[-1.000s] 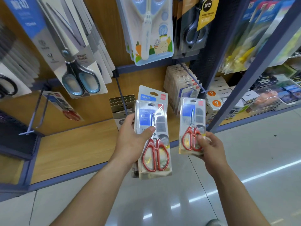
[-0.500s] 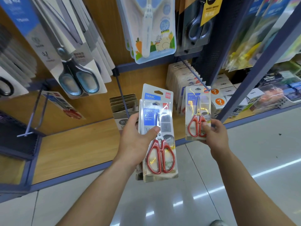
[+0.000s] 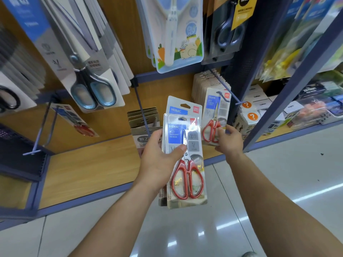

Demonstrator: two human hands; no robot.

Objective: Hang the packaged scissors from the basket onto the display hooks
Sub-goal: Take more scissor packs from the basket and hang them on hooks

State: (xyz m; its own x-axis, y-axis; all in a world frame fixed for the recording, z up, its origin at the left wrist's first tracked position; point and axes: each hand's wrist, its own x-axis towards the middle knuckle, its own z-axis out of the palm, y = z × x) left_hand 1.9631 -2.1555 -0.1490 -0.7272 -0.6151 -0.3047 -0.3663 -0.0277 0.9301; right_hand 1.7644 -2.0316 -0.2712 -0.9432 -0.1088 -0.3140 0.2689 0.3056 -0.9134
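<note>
- Red-handled single pack [image 3: 213,115] is pinched near its lower edge by the right hand [image 3: 229,140]. This leaves the top slot free to meet the blue display hook [image 3: 219,80]. The slot sits at the hook; whether it is threaded cannot be told.
- Clear-fronted reserve stack [image 3: 185,164] is gripped by the left hand [image 3: 159,162], thumb across the front. It is held low, apparently to stay clear of the hanging.
- Basket: not in view.
</note>
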